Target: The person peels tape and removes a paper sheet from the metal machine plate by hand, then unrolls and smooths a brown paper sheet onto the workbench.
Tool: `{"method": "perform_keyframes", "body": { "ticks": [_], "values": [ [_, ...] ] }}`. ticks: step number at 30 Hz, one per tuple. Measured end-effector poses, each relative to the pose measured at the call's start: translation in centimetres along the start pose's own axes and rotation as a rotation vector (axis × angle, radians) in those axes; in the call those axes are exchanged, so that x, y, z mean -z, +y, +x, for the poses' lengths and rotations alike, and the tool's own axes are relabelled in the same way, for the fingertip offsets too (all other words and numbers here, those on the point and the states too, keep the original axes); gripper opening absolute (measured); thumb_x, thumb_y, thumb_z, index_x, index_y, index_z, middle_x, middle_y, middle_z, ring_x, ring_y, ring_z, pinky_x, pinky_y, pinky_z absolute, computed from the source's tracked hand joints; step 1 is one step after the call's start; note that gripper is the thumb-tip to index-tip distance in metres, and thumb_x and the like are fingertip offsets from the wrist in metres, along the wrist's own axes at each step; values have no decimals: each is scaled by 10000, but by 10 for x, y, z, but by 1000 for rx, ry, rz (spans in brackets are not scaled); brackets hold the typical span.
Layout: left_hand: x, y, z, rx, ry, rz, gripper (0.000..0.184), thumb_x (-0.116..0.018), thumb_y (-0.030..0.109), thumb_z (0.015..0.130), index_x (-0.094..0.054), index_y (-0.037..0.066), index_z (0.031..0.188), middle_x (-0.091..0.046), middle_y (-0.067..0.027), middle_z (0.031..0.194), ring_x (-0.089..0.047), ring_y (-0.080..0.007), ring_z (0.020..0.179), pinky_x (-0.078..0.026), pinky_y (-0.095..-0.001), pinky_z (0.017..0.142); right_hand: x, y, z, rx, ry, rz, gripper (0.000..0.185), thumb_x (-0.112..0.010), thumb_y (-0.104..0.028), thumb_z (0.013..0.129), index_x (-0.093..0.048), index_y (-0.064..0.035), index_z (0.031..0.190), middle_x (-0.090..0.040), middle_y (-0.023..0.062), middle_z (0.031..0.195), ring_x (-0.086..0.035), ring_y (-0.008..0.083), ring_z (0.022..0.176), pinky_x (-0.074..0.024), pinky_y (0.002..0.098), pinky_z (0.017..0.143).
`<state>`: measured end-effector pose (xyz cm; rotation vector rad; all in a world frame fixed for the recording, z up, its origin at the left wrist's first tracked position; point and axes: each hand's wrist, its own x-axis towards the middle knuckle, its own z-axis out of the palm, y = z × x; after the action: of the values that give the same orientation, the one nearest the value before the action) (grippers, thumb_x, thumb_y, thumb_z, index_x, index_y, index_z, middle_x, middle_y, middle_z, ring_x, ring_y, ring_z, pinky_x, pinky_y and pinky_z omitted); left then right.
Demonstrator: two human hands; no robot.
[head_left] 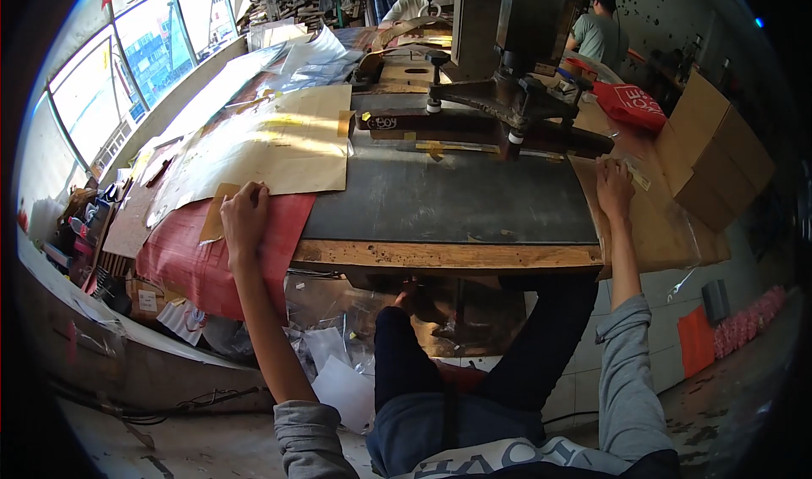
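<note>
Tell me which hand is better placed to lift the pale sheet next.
Left, I'd judge: the left hand is by the near edge of the pale sheet, while the right hand is across the dark surface.

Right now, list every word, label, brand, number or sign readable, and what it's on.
"BOY": probable reading of the small pale marking on the dark bar; not certain.
Red bag: white lettering, too blurred and angled to read surely.
Wearer's top: large letters, cut off and folded; no sure word.
White label on a carton, lower left: too small to read.
</note>
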<state>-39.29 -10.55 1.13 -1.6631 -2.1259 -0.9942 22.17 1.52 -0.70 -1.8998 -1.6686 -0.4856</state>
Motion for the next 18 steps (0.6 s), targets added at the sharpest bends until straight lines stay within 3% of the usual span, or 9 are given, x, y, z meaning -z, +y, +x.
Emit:
{"method": "perform_keyframes", "body": {
  "ticks": [1,4,7,18],
  "values": [
    [0,1,0,3,0,-4,200,-569,244,879,-669,74,913,-687,-117,774,-654,-308,753,-392,-495,973,-1,2,1,32,58,21,431,-397,-441,969,-597,-64,1025,-547,174,1137,-530,403,1052,-458,541,818],
    [0,1,-1,4,8,-4,197,-571,242,878,-667,75,914,-688,-117,776,-653,-308,748,-387,-502,975,-4,3,1,-7,-86,-17,406,-400,-420,976,-578,-68,1071,-532,189,1142,-517,431,1043,-446,519,833],
    [-1,-1,-1,5,0,-1,194,-572,241,876,-666,77,919,-688,-115,774,-653,-305,743,-384,-505,978,-1,1,-1,26,11,81,409,-406,-416,974,-582,-57,1065,-535,196,1149,-514,432,1045,-445,517,844],
    [-2,-2,-1,-19,24,-3,200,-570,246,880,-666,75,922,-690,-113,780,-657,-304,755,-388,-501,971,1,-2,-2,5,-40,29,442,-393,-434,970,-604,-54,1052,-559,191,1146,-534,417,1051,-466,528,836]
  ]
}}
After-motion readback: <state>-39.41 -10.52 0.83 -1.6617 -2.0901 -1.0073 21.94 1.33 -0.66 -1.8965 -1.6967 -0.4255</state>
